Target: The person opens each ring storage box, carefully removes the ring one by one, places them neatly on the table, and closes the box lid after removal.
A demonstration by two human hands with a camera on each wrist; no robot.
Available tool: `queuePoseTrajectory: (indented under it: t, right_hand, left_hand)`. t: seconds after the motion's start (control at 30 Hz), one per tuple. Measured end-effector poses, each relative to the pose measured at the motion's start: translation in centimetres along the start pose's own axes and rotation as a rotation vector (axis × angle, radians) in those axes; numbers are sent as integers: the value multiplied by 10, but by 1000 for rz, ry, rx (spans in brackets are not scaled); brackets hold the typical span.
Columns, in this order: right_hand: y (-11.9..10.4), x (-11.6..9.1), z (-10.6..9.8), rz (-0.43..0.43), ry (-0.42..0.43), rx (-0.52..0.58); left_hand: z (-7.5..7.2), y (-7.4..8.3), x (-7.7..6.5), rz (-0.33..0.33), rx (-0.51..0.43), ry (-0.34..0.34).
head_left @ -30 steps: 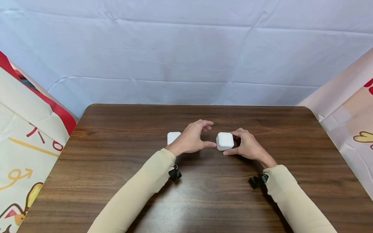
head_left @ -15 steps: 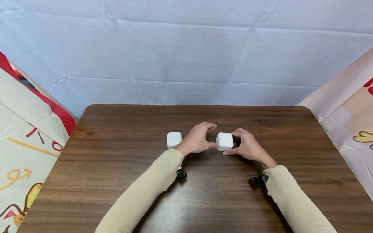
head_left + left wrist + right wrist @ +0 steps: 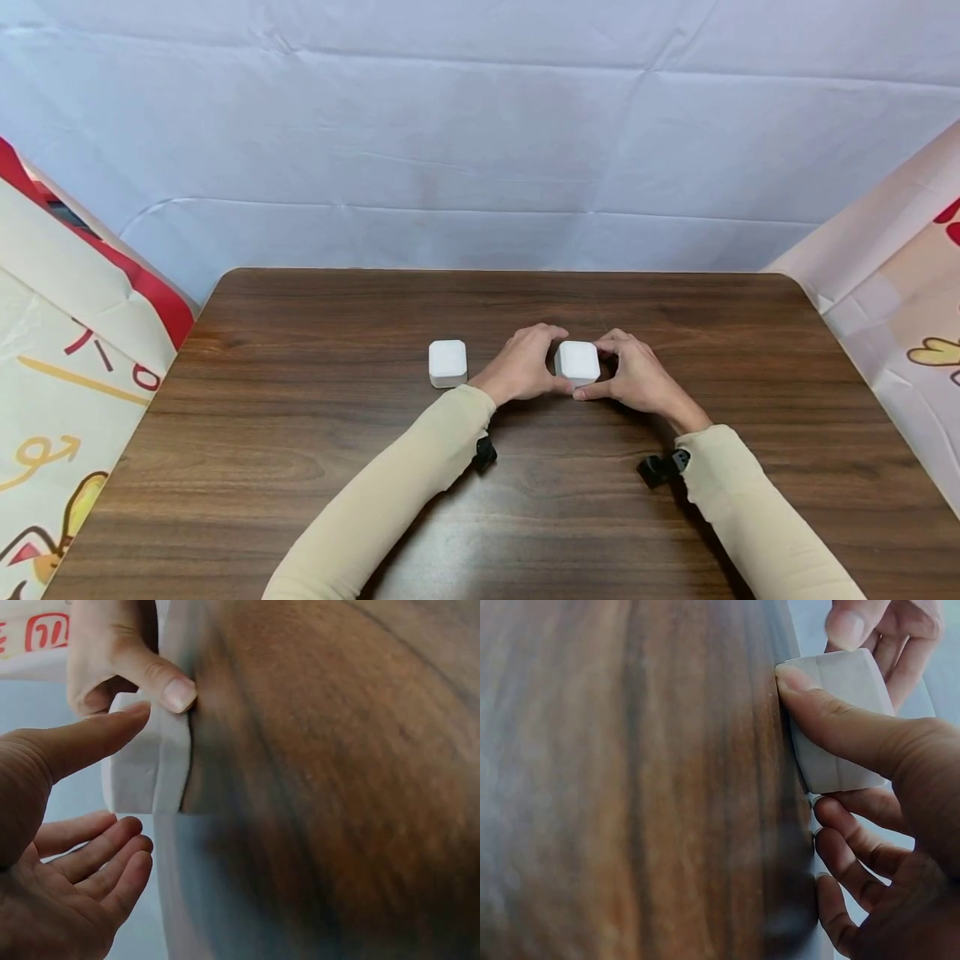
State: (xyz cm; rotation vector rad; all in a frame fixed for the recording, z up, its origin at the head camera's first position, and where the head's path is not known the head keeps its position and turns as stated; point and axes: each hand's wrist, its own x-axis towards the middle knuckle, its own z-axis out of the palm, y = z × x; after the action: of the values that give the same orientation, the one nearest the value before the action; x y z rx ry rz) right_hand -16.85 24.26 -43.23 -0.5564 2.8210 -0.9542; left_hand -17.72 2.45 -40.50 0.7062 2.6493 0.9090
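A small white box [image 3: 577, 360] with rounded corners and a seam around its side [image 3: 859, 679] stands on the wooden table [image 3: 390, 317]. My right hand [image 3: 641, 375] holds it, thumb on the near side near the base and fingers on the far side. From the left, my left hand [image 3: 528, 367] reaches around the same box. Its thumb lies close at the near side, and its fingers are spread loosely by the far side, as the left wrist view shows. A second white box [image 3: 447, 360], much alike, stands to the left, beside the left wrist.
A pale sheet [image 3: 450, 150] hangs behind the table's far edge. Printed cloth [image 3: 82, 400] hangs at the left side and more patterned cloth [image 3: 922, 317] at the right. Both wrists carry black cameras under beige sleeves [image 3: 397, 492].
My left hand has moved right, from short of the held box to around its left side, uncovering the second box. The right hand and its box have stayed put.
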Motion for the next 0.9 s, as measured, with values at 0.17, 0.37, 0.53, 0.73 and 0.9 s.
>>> queuePoseTrajectory:
  t: [0.17, 0.37, 0.53, 0.73, 0.9]
  right_hand:
    - [0, -1, 1, -2, -4, 2]
    - [0, 0, 2, -20, 19, 11]
    - [1, -1, 1, -17, 17, 11]
    - [0, -1, 1, -14, 15, 27]
    - [0, 0, 1, -21, 19, 34]
  left_hand:
    - [6, -2, 2, 12, -15, 13]
    - [8, -5, 3, 21, -46, 27]
    - [7, -4, 4, 27, -50, 11]
    - [6, -5, 6, 24, -102, 17]
    - [3, -6, 6, -5, -174, 15]
